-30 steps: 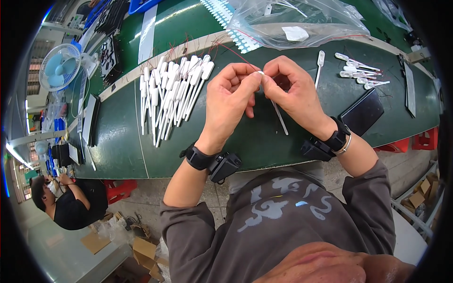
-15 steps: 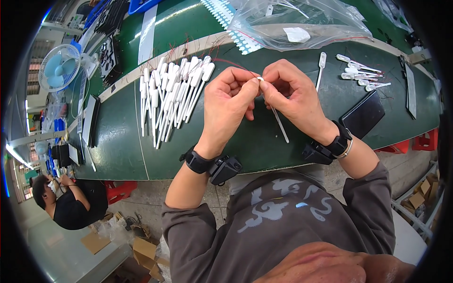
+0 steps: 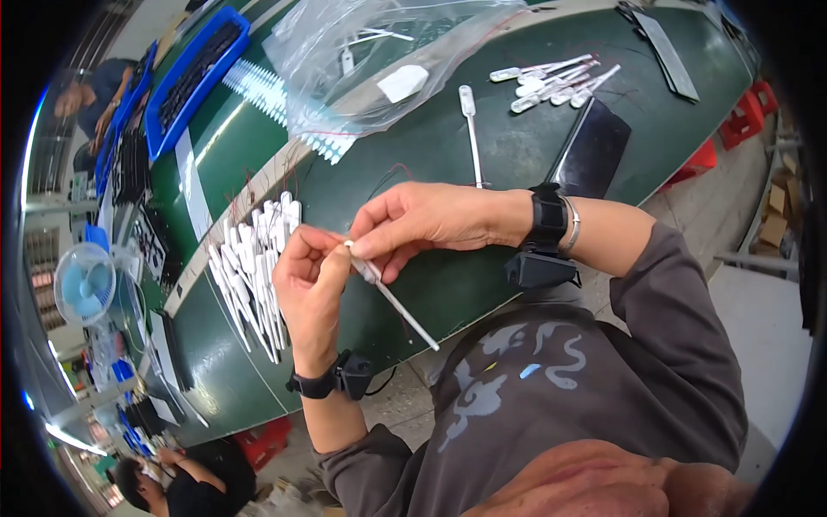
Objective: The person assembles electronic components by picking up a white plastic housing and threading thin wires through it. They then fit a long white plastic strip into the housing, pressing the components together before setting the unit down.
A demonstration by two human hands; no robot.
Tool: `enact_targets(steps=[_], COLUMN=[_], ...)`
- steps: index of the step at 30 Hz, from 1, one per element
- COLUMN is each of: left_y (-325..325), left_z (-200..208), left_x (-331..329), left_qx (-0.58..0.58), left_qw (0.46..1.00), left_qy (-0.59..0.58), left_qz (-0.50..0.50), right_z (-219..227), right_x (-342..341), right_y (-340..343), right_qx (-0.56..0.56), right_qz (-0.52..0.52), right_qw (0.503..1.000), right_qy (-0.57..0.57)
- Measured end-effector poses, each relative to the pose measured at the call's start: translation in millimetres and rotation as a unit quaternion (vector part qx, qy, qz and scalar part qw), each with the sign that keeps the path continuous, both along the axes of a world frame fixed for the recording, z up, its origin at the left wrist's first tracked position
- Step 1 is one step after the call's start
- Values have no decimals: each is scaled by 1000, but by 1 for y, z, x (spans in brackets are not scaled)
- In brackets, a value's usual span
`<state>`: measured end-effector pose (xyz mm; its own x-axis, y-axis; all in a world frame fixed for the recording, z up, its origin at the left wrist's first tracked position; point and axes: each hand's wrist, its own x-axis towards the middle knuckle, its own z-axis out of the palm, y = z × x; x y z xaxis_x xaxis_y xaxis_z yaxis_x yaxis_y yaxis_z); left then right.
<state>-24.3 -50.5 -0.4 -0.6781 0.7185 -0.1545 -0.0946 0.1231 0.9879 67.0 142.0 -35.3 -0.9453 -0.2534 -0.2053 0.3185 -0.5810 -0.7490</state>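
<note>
My left hand and my right hand meet over the green table, fingertips pinched together at the head of a white paddle-headed stick. Its thin shaft slants down to the right, below my fingers. A small white bit shows between the two thumbs; the rest of the head is partly covered. To the left of my left hand lies a pile of similar white sticks with thin red wires at their heads. One single white stick rests beyond my right wrist.
Several more sticks lie at the far right, near a dark flat tablet-like slab. A clear plastic bag covers part of a sheet of pale-blue pieces. A blue tray stands far left. A fan and other people are at the left.
The view has turned and shifted, so the table and piles appear tilted. My hands still pinch the same stick; more of its head now shows below my fingers.
</note>
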Motion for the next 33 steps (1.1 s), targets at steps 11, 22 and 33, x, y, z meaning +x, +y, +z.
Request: enact_targets(steps=[11, 22, 33], left_y=[29, 141, 257], left_z=[52, 11, -46], left_x=[0, -44, -128], left_qx=[-78, -52, -117], left_qw=[993, 891, 660], left_qy=[-16, 431, 742], left_qz=[-88, -133, -9], right_z=[18, 44, 36], right_x=[31, 56, 57], right_y=[16, 87, 81], right_qx=[-79, -64, -52], right_qz=[-16, -208, -209], right_qw=[996, 968, 971], right_qy=[43, 126, 107])
